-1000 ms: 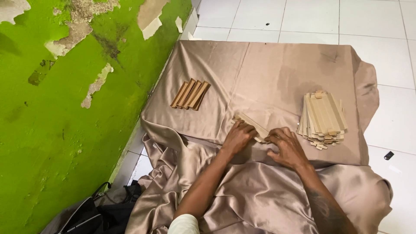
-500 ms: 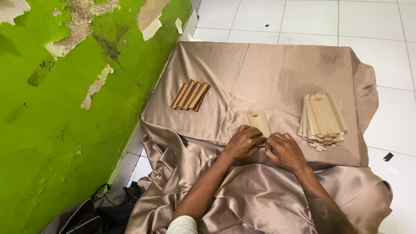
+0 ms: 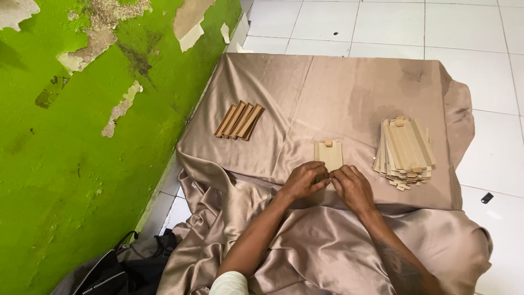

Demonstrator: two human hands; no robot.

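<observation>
A peeling green wall (image 3: 82, 164) is filling the left side, its paint flaking off in pale patches, while white floor tiles (image 3: 382, 27) are running across the top and right. A tan satin cloth (image 3: 338, 93) is lying spread over the floor, bunching into folds toward the person and hiding whatever is beneath it. Both forearms are reaching in from the bottom edge, where they are cut off. A black bag (image 3: 109, 273) is sitting half out of frame at the lower left. A fanned stack of pale flat cardboard pieces (image 3: 405, 153) is resting on the cloth to the right, well apart from a small row of darker folded brown pieces (image 3: 240, 120) on the left. Between them, a single pale flat piece (image 3: 328, 154) is lying just beyond the hands. The left hand (image 3: 305, 180) and right hand (image 3: 352, 187) are meeting at its near edge, fingers curled and pinching it; the near edge itself is hidden under the fingertips. A small dark object (image 3: 487, 198) is lying on the tile, too small to identify.
</observation>
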